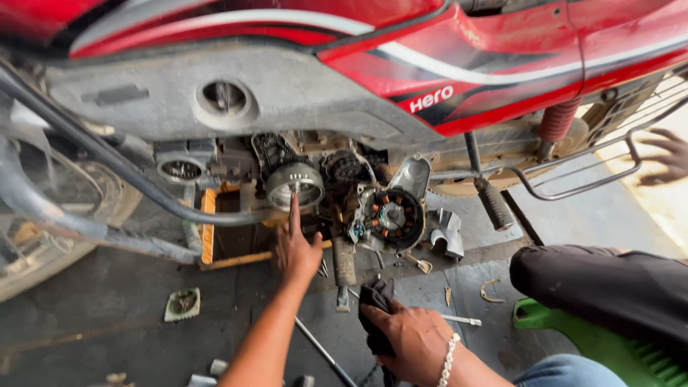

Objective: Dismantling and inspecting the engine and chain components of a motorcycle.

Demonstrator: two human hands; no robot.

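Observation:
A red motorcycle point(459, 64) stands over me with its engine side cover off. My left hand point(295, 247) reaches up, index finger touching the round metal flywheel point(294, 184) on the open engine. Beside it to the right hangs the removed cover with its copper-coiled stator point(392, 217). My right hand point(408, 337), with a beaded bracelet at the wrist, grips a dark rag point(374, 301) low in the middle, below the engine.
Another person's hand point(663, 156) rests near the rear foot-guard rail at the far right. A footpeg point(494, 203) juts down. On the concrete floor lie a thin metal rod point(322, 351), a square gasket piece point(183, 304) and small parts. A green stool point(573, 337) sits under my knee.

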